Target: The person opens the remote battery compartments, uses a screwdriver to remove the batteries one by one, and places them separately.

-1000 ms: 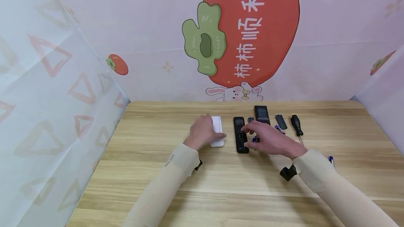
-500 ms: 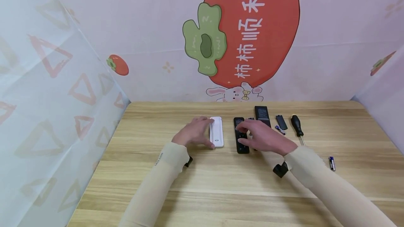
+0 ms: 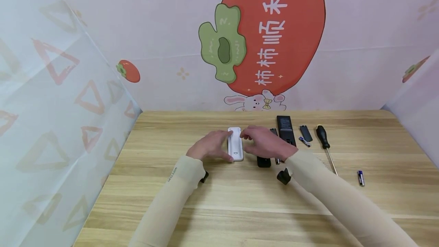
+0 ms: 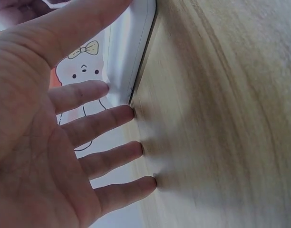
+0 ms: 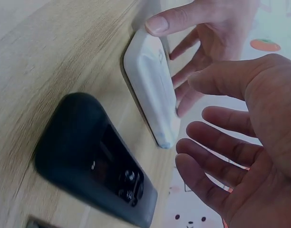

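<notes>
A white remote control (image 3: pixel 235 146) lies on the table with a long hollow in its upturned side. My left hand (image 3: pixel 210 146) spans it from the left, fingers mostly straight. In the right wrist view, the left thumb (image 5: pixel 157 24) touches one end of the white remote (image 5: pixel 150 71). In the left wrist view, a fingertip (image 4: pixel 101 87) meets the other end. My right hand (image 3: pixel 264 142) hovers just right of the white remote, fingers loosely bent with nothing between them. Below it lies a black remote control (image 3: pixel 263 162), partly hidden by that hand.
A second black remote (image 3: pixel 285 128), a dark battery cover (image 3: pixel 306 133), a battery (image 3: pixel 305 141) and a screwdriver (image 3: pixel 322 136) lie to the right. Another battery (image 3: pixel 361 178) lies farther right. A slim dark piece (image 3: pixel 277 161) shows partly beneath the right forearm. Printed cloth walls (image 3: pixel 171 48) border the table.
My left hand has shifted left, uncovering the white remote's hollow, and now stays at its left side. My right hand has moved left from over the black remote, toward the white one.
</notes>
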Demonstrator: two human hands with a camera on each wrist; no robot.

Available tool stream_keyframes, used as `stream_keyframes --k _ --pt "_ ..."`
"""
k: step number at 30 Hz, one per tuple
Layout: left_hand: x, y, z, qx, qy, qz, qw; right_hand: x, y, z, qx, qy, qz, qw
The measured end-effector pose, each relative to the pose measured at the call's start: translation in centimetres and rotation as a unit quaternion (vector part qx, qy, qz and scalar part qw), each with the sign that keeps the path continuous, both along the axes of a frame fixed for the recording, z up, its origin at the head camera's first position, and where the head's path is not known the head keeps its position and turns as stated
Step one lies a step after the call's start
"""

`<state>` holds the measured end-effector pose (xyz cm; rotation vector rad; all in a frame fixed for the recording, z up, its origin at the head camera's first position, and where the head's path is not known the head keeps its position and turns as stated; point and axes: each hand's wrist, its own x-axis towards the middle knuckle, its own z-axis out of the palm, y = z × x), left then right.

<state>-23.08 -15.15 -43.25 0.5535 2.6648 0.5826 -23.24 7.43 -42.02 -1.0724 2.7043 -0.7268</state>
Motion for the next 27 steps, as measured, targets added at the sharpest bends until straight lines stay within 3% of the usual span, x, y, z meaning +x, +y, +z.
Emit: stream_keyframes --k 10,27 --pt "0.0 0.0 -0.1 -0.011 0.012 -0.011 0.9998 -0.6 -2.0 -0.7 0.036 -0.015 0.004 0.999" --pt "0.1 -0.3 -0.3 -0.012 0.021 0.002 0.9997 -0.6 -3.3 -1.0 0.101 0.052 0.039 0.993"
